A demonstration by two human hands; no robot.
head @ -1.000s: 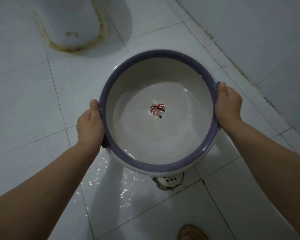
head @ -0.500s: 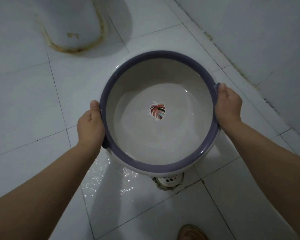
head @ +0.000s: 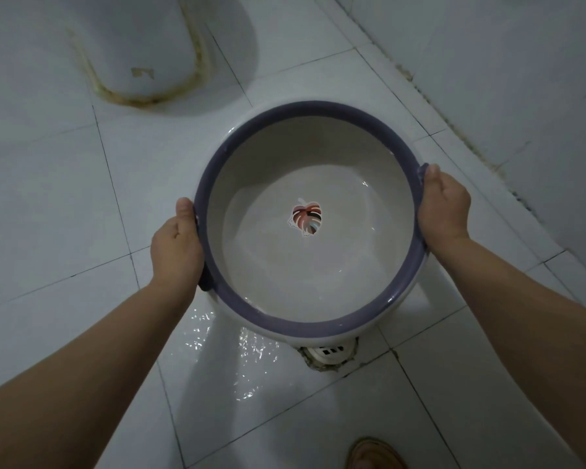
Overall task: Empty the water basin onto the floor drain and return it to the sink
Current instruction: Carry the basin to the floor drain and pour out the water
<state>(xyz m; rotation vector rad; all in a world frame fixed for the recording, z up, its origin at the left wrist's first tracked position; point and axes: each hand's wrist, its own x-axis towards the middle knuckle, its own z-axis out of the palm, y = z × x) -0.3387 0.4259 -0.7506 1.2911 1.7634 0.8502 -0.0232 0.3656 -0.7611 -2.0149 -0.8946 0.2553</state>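
At the bottom edge, the tip of a brown slipper [head: 374, 455], cut off by the frame. Just beyond, wet white floor tiles [head: 82, 204] with glints of water, and the floor drain [head: 330, 354], its far half hidden behind the basin. Above it, held clear of the floor, the water basin [head: 310, 319]: white, with a purple rim, round, roughly level. Inside, a shallow pool of clear water over a leaf sticker [head: 306, 219] at the centre of the bottom. Left hand [head: 176, 243] wrapped closed over the left rim handle, thumb on top, fingers hidden beneath. Right hand [head: 444, 206] clasped over the right rim the same way, fingers likewise out of sight. Farther off, at top left, a white toilet base [head: 139, 45] ringed with yellowed sealant, its top cut off. To the right, a tiled wall [head: 508, 62] with dark grime along the floor joint.
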